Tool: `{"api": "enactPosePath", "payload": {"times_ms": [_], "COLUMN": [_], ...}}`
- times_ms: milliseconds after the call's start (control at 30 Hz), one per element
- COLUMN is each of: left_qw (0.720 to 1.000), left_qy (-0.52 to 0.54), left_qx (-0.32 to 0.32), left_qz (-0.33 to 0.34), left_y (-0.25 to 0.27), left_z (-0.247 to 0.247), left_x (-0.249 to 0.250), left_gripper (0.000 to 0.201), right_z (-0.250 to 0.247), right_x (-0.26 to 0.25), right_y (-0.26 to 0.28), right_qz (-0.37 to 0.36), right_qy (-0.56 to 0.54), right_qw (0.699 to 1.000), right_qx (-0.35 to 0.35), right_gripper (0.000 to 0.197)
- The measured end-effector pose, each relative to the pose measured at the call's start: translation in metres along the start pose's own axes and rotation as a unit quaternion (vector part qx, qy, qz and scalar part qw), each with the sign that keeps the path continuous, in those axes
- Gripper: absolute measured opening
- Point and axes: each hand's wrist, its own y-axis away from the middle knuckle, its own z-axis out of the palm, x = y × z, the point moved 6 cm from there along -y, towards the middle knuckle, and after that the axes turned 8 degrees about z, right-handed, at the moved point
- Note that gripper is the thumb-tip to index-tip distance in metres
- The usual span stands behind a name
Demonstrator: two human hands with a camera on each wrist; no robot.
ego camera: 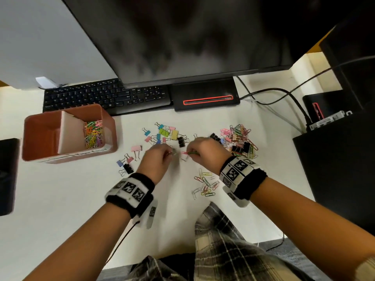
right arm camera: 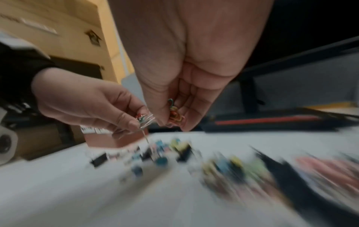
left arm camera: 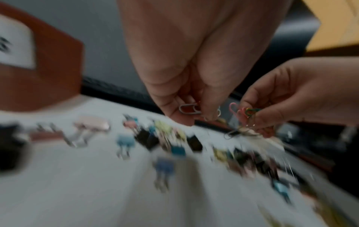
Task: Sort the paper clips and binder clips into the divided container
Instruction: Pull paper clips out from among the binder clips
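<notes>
A brown divided container (ego camera: 40,136) stands at the left of the white desk; its right compartment holds coloured paper clips (ego camera: 93,134), its left one looks bare. My left hand (ego camera: 164,154) pinches silver paper clips (left arm camera: 189,108) above the desk's middle. My right hand (ego camera: 192,152) pinches a small bunch of coloured paper clips (left arm camera: 246,112), a few centimetres from the left hand. Coloured and black binder clips (ego camera: 166,132) lie scattered just behind both hands. Loose paper clips (ego camera: 206,185) lie by my right wrist. A mixed heap of clips (ego camera: 239,140) lies to the right.
A black keyboard (ego camera: 105,96) and a monitor stand (ego camera: 205,98) run along the back, under a large dark monitor (ego camera: 182,37). Cables and a black box (ego camera: 332,159) sit at the right. A dark object (ego camera: 8,175) lies at the left edge.
</notes>
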Motion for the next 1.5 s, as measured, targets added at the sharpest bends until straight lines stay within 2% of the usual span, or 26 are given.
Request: {"api": "enactPosePath", "payload": {"times_ms": [133, 267, 367, 467, 567, 700, 800, 900, 1000, 1133, 1267, 1400, 1500], "left_qw": [0.994, 0.976, 0.971, 0.979, 0.986, 0.988, 0.989, 0.986, 0.987, 0.988, 0.981, 0.972, 0.972], "left_qy": [0.002, -0.038, 0.009, 0.001, -0.004, 0.094, 0.129, 0.163, 0.156, 0.106, 0.045, -0.039, -0.066], "left_qx": [0.093, 0.165, 0.152, 0.098, 0.067, 0.078, 0.056, 0.017, -0.031, -0.102, -0.176, -0.220, -0.212], "left_qz": [-0.061, -0.141, -0.185, -0.181, -0.154, -0.094, -0.047, -0.023, 0.016, 0.052, 0.062, 0.075, 0.075], "left_y": [0.022, 0.031, 0.022, 0.016, 0.015, 0.021, 0.027, 0.028, 0.027, 0.020, 0.020, 0.023, 0.021], "left_z": [-0.107, -0.198, -0.220, -0.221, -0.216, -0.199, -0.168, -0.121, -0.067, 0.004, 0.057, 0.096, 0.107], "left_x": [-0.041, -0.094, -0.129, -0.147, -0.144, -0.117, -0.086, -0.061, -0.034, 0.001, 0.021, 0.033, 0.032], "left_gripper": [0.005, 0.012, 0.014, 0.018, 0.024, 0.030, 0.021, 0.018, 0.022, 0.033, 0.058, 0.087, 0.083], "right_z": [-0.030, -0.040, -0.025, 0.001, 0.019, 0.010, 0.004, 0.005, 0.013, 0.031, 0.057, 0.072, 0.077], "right_x": [-0.098, -0.194, -0.239, -0.255, -0.244, -0.204, -0.144, -0.067, 0.007, 0.075, 0.100, 0.097, 0.087], "right_y": [-0.033, -0.077, -0.117, -0.149, -0.154, -0.121, -0.082, -0.039, 0.005, 0.055, 0.076, 0.073, 0.062], "right_qz": [-0.076, -0.129, -0.105, -0.042, -0.013, -0.050, -0.039, 0.010, 0.062, 0.123, 0.125, 0.083, 0.068], "right_qy": [-0.038, -0.080, -0.070, -0.082, -0.092, -0.143, -0.123, -0.100, -0.060, -0.007, -0.008, -0.029, -0.037], "right_qw": [0.995, 0.984, 0.988, 0.994, 0.995, 0.986, 0.987, 0.990, 0.995, 0.992, 0.988, 0.993, 0.996], "right_qx": [0.059, 0.093, 0.088, 0.055, 0.030, 0.070, 0.097, 0.100, 0.050, -0.037, -0.095, -0.079, -0.048], "right_gripper": [0.015, 0.012, 0.013, 0.022, 0.037, 0.022, 0.017, 0.017, 0.027, 0.045, 0.061, 0.081, 0.086]}}
